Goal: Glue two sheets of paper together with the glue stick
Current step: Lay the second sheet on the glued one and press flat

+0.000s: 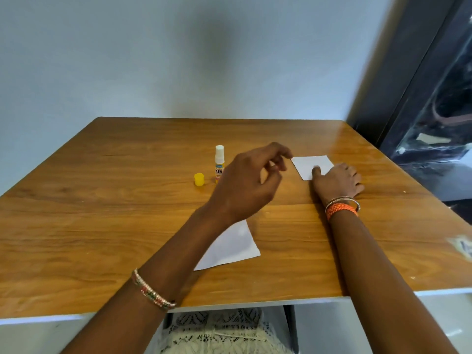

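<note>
An uncapped glue stick (219,162) stands upright on the wooden table (102,200), its yellow cap (199,179) beside it on the left. A small white sheet (310,164) lies at the far right. My right hand (338,181) rests on the table with its thumb on that sheet's near edge, the other fingers curled. My left hand (251,180) hovers above the table between the glue stick and the small sheet, fingers loosely curled and holding nothing. A second white sheet (232,247) lies nearer to me, partly hidden under my left forearm.
The table stands against a pale wall. A dark window frame (421,98) runs along the right side. A worn sticker (463,247) sits at the table's right edge. The table's near edge is at my lap.
</note>
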